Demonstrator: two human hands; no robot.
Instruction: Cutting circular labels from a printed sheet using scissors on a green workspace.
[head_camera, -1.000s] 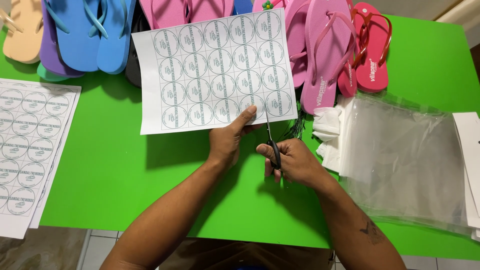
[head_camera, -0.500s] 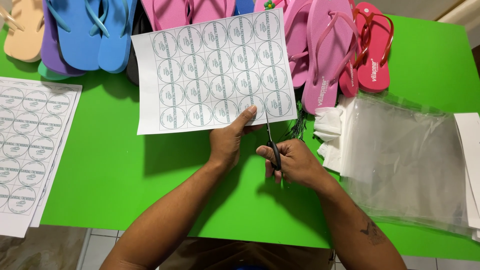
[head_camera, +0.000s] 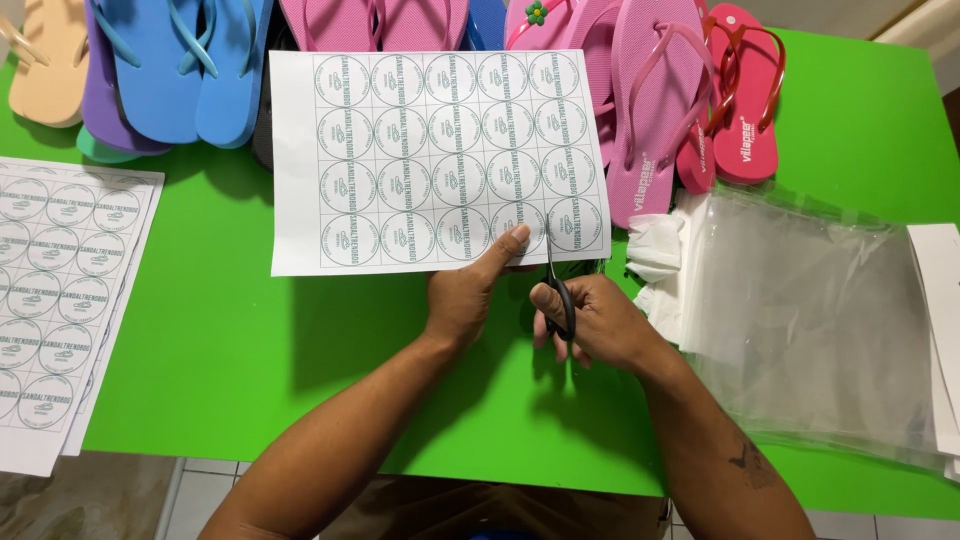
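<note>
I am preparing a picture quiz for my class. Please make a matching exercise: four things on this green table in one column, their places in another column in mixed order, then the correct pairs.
Things
1. scissors
2. sheet of round labels
3. stack of clear plastic bags
4. blue flip-flops

Places
A. far left of the table's back edge
B. on the table's right side
C. in the right hand
D. pinched at its lower edge by the left hand

Pairs: 1-C, 2-D, 3-B, 4-A
</note>
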